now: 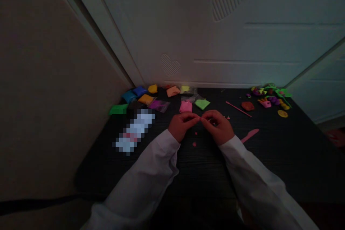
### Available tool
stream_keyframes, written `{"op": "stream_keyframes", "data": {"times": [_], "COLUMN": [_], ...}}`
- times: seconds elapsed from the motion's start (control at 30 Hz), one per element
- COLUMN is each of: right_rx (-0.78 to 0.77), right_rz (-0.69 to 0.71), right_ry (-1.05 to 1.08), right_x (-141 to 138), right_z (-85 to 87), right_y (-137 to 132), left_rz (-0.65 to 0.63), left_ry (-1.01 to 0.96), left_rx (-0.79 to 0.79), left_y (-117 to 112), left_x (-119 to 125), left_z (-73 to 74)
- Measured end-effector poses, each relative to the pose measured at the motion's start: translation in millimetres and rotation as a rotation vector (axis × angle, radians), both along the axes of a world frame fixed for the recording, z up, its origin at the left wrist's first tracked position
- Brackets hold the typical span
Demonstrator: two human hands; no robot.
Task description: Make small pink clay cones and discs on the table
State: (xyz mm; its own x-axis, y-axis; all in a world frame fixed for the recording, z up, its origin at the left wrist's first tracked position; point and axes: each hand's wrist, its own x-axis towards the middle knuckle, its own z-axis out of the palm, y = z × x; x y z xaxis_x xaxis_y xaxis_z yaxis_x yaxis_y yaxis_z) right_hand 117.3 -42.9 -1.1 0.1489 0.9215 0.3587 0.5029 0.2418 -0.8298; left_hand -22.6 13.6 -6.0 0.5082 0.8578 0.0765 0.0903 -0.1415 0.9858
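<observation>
I am viewing both hands over the middle of the worktop (205, 172). The left hand (182, 125) and the right hand (217, 125) are meeting at the fingertips; each is bringing thumb and forefinger together. I cannot tell whether the tips are fully closed or gripping a small fragment.

Two pink pieces are lying on the worktop between the wrists: a smaller piece (196, 133) and, closer to the front edge, a larger piece (194, 144). Both are sitting frontward of the fingertips, and the left hand is the nearer one. Each is appearing roundish, so I am reading no long axis; as a pair they are lining up roughly front to back. The left sleeve (167, 151) is flanking them toward the left edge.

Toward the rear edge, a pink packet (185, 106) and a light green packet (202, 104) are lying just beyond the hands. Toward the right edge, a pink knife (250, 135) is lying with its near end close to the right cuff; a pink stick (238, 109) and a reddish-brown lump (247, 106) are resting behind it. Small coloured models (273, 97) are crowding the rear right corner. A blurred white sheet (141, 124) is occupying the left side.
</observation>
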Motion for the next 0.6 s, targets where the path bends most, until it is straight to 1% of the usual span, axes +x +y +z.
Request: {"op": "stream_keyframes", "data": {"times": [0.2,0.33,0.47,0.6], "right_rx": [-0.052,-0.078,-0.072,-0.068], "right_rz": [0.009,0.008,0.010,0.004], "right_ry": [0.129,0.214,0.197,0.168], "right_x": [0.9,0.7,0.6,1.1], "right_z": [-0.2,-0.7,-1.7,-3.4], "right_y": [1.4,1.9,1.9,2.1], "left_rz": [-0.005,0.003,0.007,0.020], "left_ry": [-0.090,-0.070,-0.054,-0.054], "left_rx": [-0.100,-0.104,-0.115,-0.089], "left_y": [-1.8,-2.2,-2.1,-2.4], "left_x": [2.2,1.7,1.3,2.0], "left_z": [-0.7,1.3,2.1,1.7]}}
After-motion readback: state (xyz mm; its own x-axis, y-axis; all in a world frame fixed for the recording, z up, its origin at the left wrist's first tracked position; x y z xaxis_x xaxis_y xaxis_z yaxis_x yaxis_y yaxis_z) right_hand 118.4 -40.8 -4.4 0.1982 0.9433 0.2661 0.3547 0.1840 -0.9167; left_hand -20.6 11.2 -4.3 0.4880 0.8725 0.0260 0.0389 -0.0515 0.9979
